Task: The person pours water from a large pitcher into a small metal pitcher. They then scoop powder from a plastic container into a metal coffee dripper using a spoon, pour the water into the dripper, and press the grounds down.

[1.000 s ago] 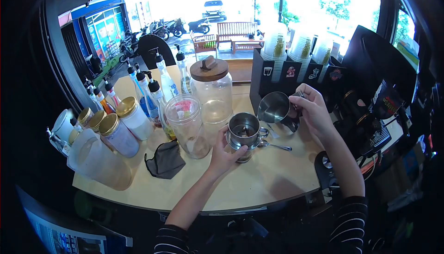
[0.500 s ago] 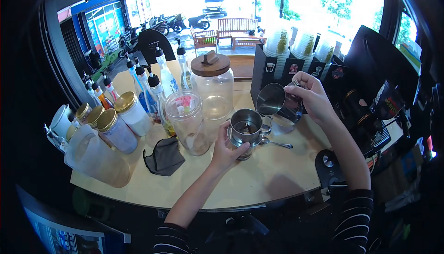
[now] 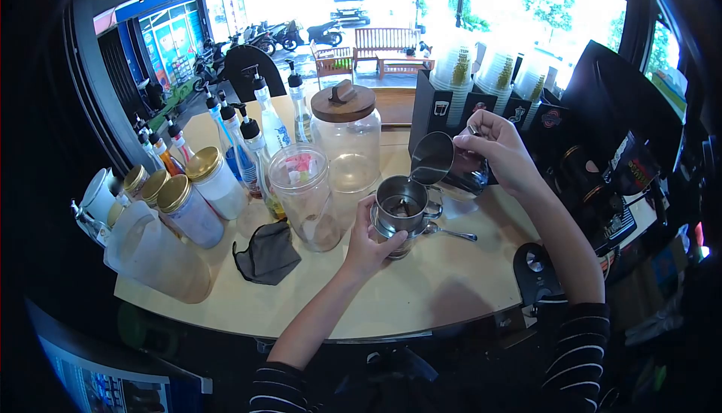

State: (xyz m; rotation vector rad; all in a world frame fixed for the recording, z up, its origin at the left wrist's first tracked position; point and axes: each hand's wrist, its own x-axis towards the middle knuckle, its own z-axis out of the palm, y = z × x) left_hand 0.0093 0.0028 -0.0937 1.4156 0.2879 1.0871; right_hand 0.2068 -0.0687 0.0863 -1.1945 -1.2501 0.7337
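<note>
1. Done, as I see it on my feed: metal cup (image 3: 402, 201) sits upright on a glass (image 3: 402, 251); L hand (image 3: 368, 249) curls round beneath cup's rim.
2. R hand (image 3: 496, 148) pinches pitcher (image 3: 434, 159) by its handle, tilted, mouth just R of cup.
3. Flow/fill lvl: can't tell.
4. Not yet done: pitcher righted or set down. Spoon (image 3: 455, 233) lies R of cup.

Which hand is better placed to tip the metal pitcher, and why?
Probably the right hand: it grips the metal pitcher, whose opening tilts towards the metal cup. The left hand is busy holding the cup.
</note>
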